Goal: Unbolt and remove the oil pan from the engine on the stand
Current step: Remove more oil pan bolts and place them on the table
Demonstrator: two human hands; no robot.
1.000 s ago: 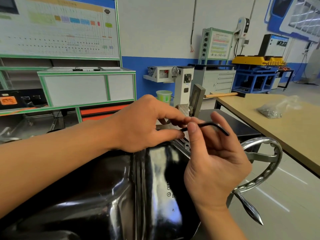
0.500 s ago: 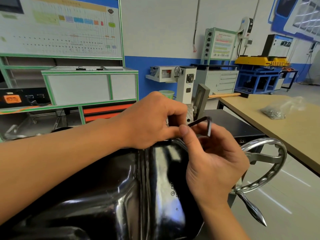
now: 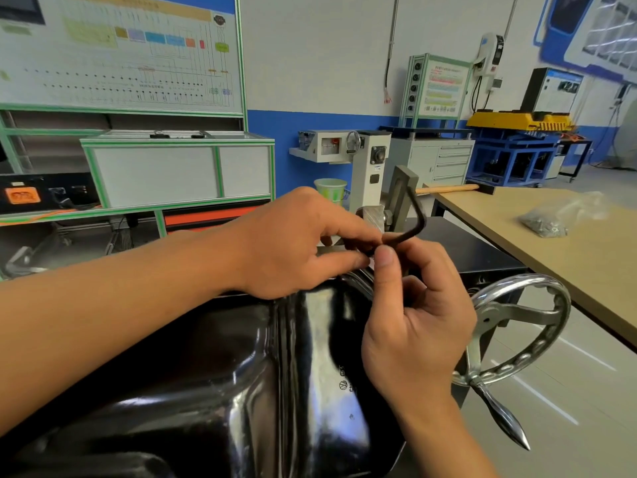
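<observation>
hex key (image 3: 417, 209) between left hand (image 3: 293, 243), right hand (image 3: 413, 322)

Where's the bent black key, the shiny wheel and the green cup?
Bent black key (image 3: 417, 208): head view, upright short arm.
Shiny wheel (image 3: 531, 351): head view, lower rim.
Green cup (image 3: 332, 191): head view, side wall.

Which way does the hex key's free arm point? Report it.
Up. The left hand and right hand pinch the hex key low; past its bend, the free arm stands nearly upright.
</observation>
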